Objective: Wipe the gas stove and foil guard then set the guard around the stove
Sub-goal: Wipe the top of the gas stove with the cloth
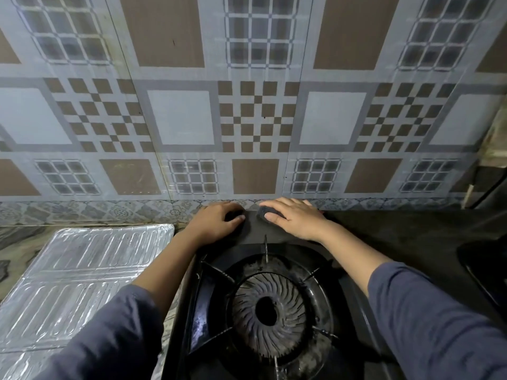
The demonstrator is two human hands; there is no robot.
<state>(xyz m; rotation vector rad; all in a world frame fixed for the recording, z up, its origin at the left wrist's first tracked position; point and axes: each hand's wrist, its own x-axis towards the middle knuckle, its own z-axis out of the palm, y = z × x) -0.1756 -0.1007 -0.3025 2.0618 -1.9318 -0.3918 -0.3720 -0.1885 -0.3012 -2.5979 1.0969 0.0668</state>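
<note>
The black gas stove (pixel 356 237) fills the lower right, its round burner (pixel 267 314) ringed by a pan support. My right hand (pixel 295 219) presses a dark grey scrub pad (pixel 264 212) flat on the stove's far edge by the wall. My left hand (pixel 216 223) rests next to it, fingers curled over the stove's back left corner; something dark shows under its fingertips and I cannot tell what. The ribbed silver foil guard (pixel 82 270) lies flat on the counter left of the stove.
A tiled wall (pixel 255 105) with brown and grey squares rises right behind the stove. A patterned tile strip (pixel 109 212) runs along its base. A second burner recess (pixel 485 264) shows at the right edge.
</note>
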